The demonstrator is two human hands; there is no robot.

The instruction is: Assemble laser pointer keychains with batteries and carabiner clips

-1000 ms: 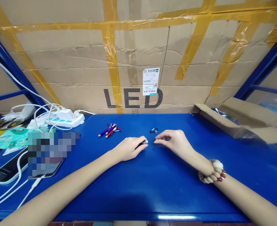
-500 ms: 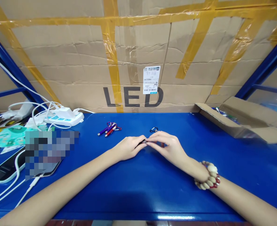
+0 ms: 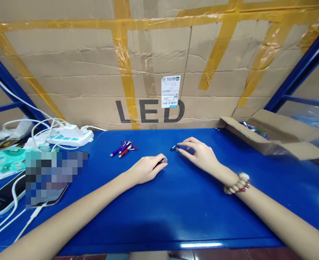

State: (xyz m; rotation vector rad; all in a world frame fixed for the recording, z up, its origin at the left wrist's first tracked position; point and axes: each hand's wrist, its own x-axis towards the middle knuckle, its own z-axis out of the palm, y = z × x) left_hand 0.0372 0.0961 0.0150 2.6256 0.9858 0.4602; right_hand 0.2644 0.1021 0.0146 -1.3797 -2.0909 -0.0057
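Note:
My left hand (image 3: 148, 168) rests on the blue table, its fingers curled round a small penlight tube (image 3: 164, 160). Only the tube's round silver end shows between thumb and forefinger; the rest is hidden in the hand. To the right, my right hand (image 3: 199, 153) reaches over the table with thumb and forefinger a little apart. Its fingertips are at the short silver end piece of a dark carabiner clip (image 3: 173, 148), which lies on the table. Further left lie purple and red penlights (image 3: 125, 148) with carabiner clips, heaped together.
A white power strip (image 3: 75, 139) with cables stands at the back left, near phones (image 3: 5, 195) and a green packet (image 3: 6, 160). At the right back is an open cardboard box (image 3: 246, 135) with small items inside. A large taped carton (image 3: 94, 79) walls off the back.
My right hand has left the left hand and moved up and right to the carabiner clip, its fingers parting. My left hand keeps the tube. The view has shifted slightly.

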